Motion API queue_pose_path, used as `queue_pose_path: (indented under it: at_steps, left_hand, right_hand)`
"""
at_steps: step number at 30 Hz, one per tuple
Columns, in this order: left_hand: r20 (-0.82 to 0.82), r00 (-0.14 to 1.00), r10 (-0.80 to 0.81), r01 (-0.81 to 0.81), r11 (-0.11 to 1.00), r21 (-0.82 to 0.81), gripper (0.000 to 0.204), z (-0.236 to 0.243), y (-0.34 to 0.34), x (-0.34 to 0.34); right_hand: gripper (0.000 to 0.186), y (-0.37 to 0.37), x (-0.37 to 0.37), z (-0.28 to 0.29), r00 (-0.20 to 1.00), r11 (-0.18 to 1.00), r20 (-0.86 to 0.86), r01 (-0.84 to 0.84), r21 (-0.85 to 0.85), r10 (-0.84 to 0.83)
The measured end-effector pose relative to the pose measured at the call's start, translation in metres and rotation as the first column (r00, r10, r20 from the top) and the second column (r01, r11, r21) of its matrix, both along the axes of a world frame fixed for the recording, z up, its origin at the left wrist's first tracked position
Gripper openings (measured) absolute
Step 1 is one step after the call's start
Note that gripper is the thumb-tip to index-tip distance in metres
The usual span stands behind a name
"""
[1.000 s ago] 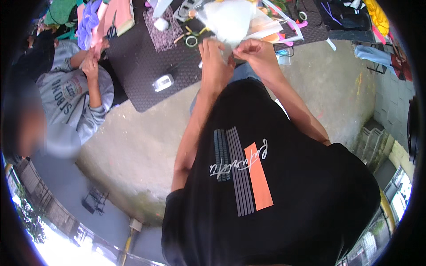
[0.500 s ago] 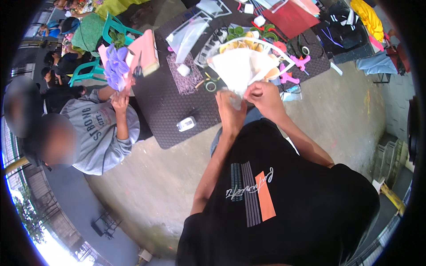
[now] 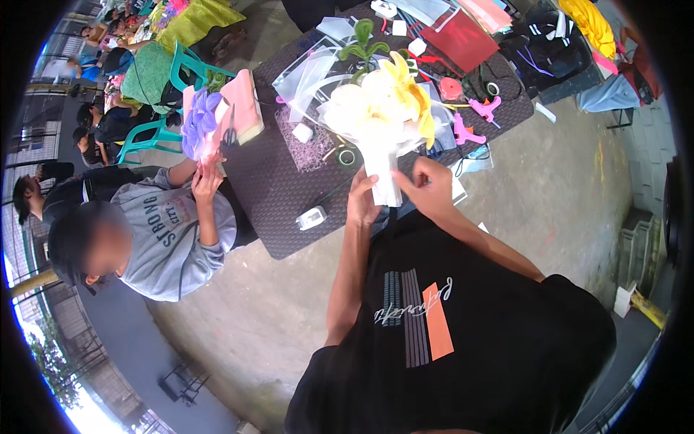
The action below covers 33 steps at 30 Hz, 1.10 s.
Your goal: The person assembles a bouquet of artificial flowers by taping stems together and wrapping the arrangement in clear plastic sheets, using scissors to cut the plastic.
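Note:
A bouquet of white and yellow paper flowers (image 3: 383, 105) stands upright in front of me, its stem wrapped in white paper (image 3: 383, 181). My left hand (image 3: 361, 199) grips the wrapped stem from the left. My right hand (image 3: 428, 186) holds the stem from the right, fingers curled on the wrap. Both hands are above the near edge of a dark table (image 3: 271, 192).
On the table lie pink glue guns (image 3: 477, 119), a red sheet (image 3: 463, 40), clear film, tape rolls and a small white device (image 3: 311, 217). A person in a grey sweatshirt (image 3: 170, 239) sits at left holding purple paper flowers (image 3: 201, 123). Green chairs and other people are behind.
The view has swung so the table and bouquet sit lower and nearer. The bouquet now stands upright with its flowers showing, and both hands have slid down onto the wrapped stem.

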<state>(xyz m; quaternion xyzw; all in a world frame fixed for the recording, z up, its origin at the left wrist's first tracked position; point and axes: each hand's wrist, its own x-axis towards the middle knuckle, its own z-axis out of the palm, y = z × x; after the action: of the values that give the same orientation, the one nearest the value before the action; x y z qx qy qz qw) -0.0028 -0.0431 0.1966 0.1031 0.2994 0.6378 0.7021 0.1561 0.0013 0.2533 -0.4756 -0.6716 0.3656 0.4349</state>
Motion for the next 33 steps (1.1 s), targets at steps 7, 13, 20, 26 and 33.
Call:
queue_pose_path:
  at_steps: [7, 13, 20, 26, 33]
  left_hand:
    - [0.271, 0.961, -0.057, 0.054, 0.998, 0.019, 0.061, -0.013, -0.004, -0.001]
    - [0.216, 0.958, -0.19, 0.187, 0.982, 0.035, 0.062, -0.042, -0.004, 0.001]
    - [0.249, 0.968, -0.006, 0.053, 0.982, -0.182, 0.051, -0.023, 0.0, 0.009]
    - [0.2, 0.958, -0.206, 0.259, 0.923, -0.285, 0.036, -0.062, -0.002, 0.004]
    - [-0.149, 0.977, -0.153, 0.123, 0.974, -0.191, 0.031, -0.156, -0.026, 0.014]
  right_hand:
    - [0.042, 0.009, 0.045, -0.045, 0.912, 0.719, -0.41, -0.263, -0.643, -0.033]
    - [0.056, 0.035, 0.032, -0.077, 0.631, 0.45, -0.772, -0.713, -0.537, 0.078]
    - [0.053, 0.037, 0.009, -0.057, 0.696, 0.583, -0.718, -0.579, -0.569, -0.009]
    - [0.061, 0.034, 0.02, -0.068, 0.761, 0.562, -0.626, -0.597, -0.573, 0.169]
    - [0.071, 0.037, 0.025, -0.041, 0.845, 0.566, -0.495, -0.513, -0.646, 0.201]
